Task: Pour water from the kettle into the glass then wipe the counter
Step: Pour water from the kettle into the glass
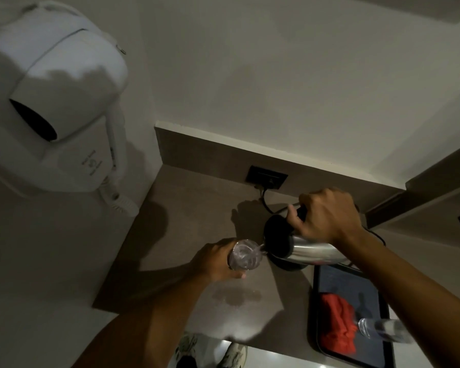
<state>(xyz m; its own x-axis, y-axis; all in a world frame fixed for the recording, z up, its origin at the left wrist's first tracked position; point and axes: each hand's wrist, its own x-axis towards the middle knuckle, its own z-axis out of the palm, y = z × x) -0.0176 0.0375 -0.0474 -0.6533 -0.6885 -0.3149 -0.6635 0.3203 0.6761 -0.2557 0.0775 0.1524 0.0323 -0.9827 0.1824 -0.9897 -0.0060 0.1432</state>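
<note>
A steel kettle (310, 250) with a black lid is tilted to the left, its spout at the rim of a clear glass (243, 254). My right hand (327, 216) grips the kettle's black handle from above. My left hand (214, 260) is wrapped around the glass, holding it over the brown counter (197, 208). A wet patch (235, 296) lies on the counter just in front of the glass. A red cloth (336, 324) lies crumpled on a dark tray (353, 280) at the right.
The kettle's black base (290, 265) sits under the kettle, its cord running to a wall socket (266, 177). A white wall-mounted hair dryer (53, 102) hangs at the left. A second clear glass (383, 329) lies on the tray. The counter's front edge is close below.
</note>
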